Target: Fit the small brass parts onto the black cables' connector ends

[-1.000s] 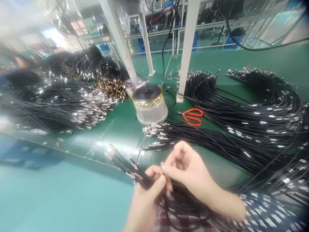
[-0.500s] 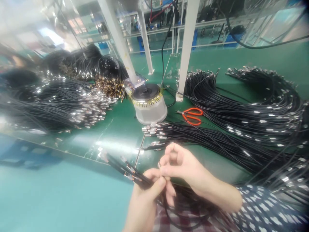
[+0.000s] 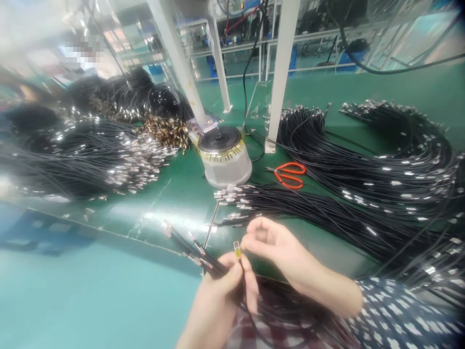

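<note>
My left hand is closed around a bunch of black cables whose silvery connector ends stick out to the left. Between its thumb and index finger stands one cable end with a metal connector and a yellow wrap below it. Just right of that connector, my right hand has thumb and index finger pinched together. Whatever lies between those fingertips, if anything, is too small to see. Lower lengths of the held cables loop down over my lap.
A white round tape dispenser with yellow strips around its rim stands on the green table. Orange-handled scissors lie beside it. Large cable bundles lie left and right. White posts rise behind.
My right fingertips have drawn back slightly from the left hand's fingers, leaving the yellow-wrapped connector exposed. The bunch in my left hand has shifted slightly to the right.
</note>
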`<state>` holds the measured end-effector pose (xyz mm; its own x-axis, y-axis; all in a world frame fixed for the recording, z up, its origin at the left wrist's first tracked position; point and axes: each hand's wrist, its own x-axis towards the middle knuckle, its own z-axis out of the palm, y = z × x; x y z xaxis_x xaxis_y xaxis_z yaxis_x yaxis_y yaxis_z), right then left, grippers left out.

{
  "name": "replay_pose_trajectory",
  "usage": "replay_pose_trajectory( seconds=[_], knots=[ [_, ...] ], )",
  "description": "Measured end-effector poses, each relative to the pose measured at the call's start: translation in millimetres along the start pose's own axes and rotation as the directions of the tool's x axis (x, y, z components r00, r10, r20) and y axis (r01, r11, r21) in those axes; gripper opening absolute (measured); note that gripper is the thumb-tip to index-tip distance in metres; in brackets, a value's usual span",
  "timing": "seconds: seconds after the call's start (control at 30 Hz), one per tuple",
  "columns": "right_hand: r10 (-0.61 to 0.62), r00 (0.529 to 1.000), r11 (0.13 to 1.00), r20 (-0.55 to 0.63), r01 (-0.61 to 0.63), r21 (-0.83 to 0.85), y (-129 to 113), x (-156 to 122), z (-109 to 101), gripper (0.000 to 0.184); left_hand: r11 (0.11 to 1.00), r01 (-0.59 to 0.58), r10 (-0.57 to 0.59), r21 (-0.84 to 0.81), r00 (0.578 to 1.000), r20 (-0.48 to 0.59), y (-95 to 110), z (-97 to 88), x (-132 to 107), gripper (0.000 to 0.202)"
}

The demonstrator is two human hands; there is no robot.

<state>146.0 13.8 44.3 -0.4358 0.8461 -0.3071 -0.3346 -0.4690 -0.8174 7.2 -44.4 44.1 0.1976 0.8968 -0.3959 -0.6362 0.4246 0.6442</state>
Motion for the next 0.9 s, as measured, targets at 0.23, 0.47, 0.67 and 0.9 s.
replay_pose_trajectory(
  seconds=[0.23, 0.47, 0.67, 0.9],
  knots=[
    [-0.024, 0.999, 0.990, 0.022, 0.027, -0.140, 0, -3, 0, 0.021, 1.000, 0.024, -0.023, 0.010, 0.997, -0.069, -1, -1.1, 2, 0.015],
    [-0.171, 0.981, 0.886, 0.089, 0.193, -0.422, -4, -3, 3, 0.014, 0.986, 0.029, 0.009, 0.167, 0.975, -0.221, 2, -9.1, 4, 0.019],
    [-0.174, 0.971, 0.945, 0.162, 0.211, -0.252, -17, -4, -1, 0.016, 0.892, 0.045, 0.056, 0.451, 0.976, -0.208, 16, -19.7, 9, 0.034],
    [-0.089, 0.915, 0.913, 0.394, 0.232, -0.334, -28, -24, 6, 0.016, 0.936, 0.096, -0.057, 0.338, 0.991, -0.123, 27, -22.3, 12, 0.027]
  ],
)
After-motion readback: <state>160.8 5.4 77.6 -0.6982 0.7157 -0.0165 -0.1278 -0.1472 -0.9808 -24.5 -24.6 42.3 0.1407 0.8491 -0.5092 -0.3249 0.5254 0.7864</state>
